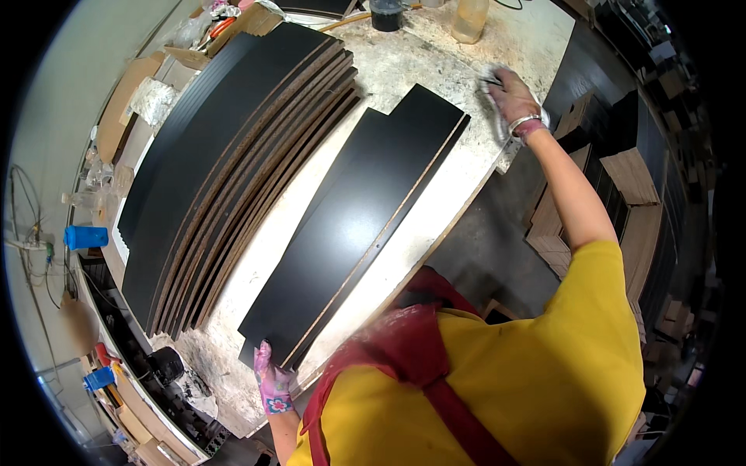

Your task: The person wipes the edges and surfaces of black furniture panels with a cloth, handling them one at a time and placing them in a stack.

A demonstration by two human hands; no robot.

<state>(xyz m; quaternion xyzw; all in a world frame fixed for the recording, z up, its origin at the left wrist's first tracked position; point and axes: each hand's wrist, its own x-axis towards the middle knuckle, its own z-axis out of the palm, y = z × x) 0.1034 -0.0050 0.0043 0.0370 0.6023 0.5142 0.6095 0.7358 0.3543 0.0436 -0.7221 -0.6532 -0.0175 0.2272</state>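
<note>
A black board [353, 217] with a brown raw edge lies slantwise on the pale worktable [435, 233], over another black board that shows at its upper left side. My left hand [273, 382], in a pink flowered glove, grips the near end of the boards, its thumb at the corner. Beyond their far end, at the table's right edge, my right hand [513, 97] is closed on a whitish rag [492, 76], blurred by motion. It wears a stained glove with a band at the wrist. To the left, a tall stack of curved black boards [210, 147] shows rough brown edges.
A cup of dark liquid [386, 14] and a yellowish bottle [469, 19] stand at the table's far side. A black-smeared container [165, 365] sits at the near left corner. Stacked boards [629, 175] rise from the floor to the right. A blue cup [86, 237] is far left.
</note>
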